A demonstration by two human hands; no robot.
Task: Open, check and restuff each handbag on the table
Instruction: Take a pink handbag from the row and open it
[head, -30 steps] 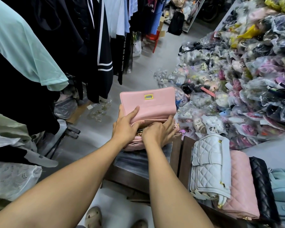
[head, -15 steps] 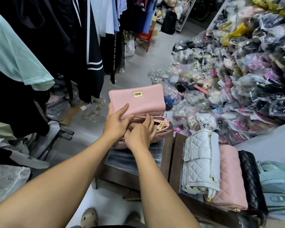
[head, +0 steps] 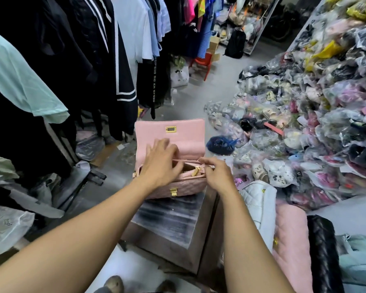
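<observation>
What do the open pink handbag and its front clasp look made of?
Pink handbag: probably faux leather, though it could be real; matte, with a diamond-quilted front and a smooth flap. Front clasp: gold-coloured metal by its shine, though plated plastic is possible.

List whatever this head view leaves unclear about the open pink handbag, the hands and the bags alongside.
- Head view: the inside of the pink handbag is covered by the left hand. No stuffing shows, nor whether that hand holds anything.
- Head view: what the right hand pinches at the rim, zip pull or edge, is hidden by its own fingers.
- Head view: the black quilted bag and teal bag are cut off by the bottom edge.
</observation>
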